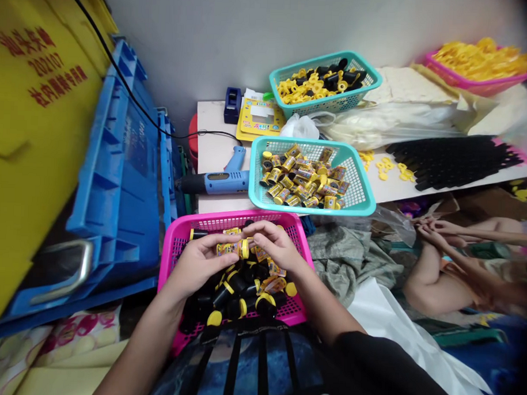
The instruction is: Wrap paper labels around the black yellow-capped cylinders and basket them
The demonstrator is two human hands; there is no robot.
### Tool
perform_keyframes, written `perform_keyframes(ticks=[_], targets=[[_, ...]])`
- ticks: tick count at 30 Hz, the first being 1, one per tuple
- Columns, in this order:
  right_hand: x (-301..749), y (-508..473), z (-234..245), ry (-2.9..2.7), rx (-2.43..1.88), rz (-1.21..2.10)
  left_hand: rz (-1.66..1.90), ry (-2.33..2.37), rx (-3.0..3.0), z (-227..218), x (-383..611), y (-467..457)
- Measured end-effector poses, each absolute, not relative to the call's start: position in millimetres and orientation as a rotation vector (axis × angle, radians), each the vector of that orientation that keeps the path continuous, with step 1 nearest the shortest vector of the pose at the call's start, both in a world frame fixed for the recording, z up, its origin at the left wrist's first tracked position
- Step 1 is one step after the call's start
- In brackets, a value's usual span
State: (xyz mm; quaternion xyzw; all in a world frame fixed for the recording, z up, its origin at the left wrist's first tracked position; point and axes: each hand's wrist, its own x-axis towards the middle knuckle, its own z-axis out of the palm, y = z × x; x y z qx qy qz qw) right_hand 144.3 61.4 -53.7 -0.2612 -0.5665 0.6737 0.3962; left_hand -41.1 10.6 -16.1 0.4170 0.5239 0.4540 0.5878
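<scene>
My left hand [197,263] is closed round a small bottle [228,249] with a yellow printed label and a yellow cap. The bottle lies on its side, its cap pointing right. At the cap end the thumb and fingers of my right hand [274,244] are closed, touching the bottle; my fingers partly hide the contact. Both hands are above a pink basket [303,233] on my lap. In it lie several black bottles [238,284] with yellow caps, some with printed labels.
Ahead on the table [209,204] a turquoise basket [361,192] holds labelled bottles, beside a blue heat gun [227,182]. Behind stands another turquoise basket [331,105] of yellow and black parts. Black tubes [450,163] lie right. Blue crates [118,158] rise left; another person's hands [435,229] are at right.
</scene>
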Motion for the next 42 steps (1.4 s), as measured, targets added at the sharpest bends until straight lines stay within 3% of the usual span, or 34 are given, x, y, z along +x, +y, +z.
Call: perform_keyframes(ticks=[15,28,42], targets=[[148,57,-55,-1.704,-0.643,1.521,1.082,1.218,0.928,-19,-40,11],[144,54,-58,-1.26,-0.52,2.008,1.113,1.19,0.794,-17,-30,2],[142,41,-53,-1.067,-0.363,2.24,1.168,1.227,0.95,0,-9,-10]])
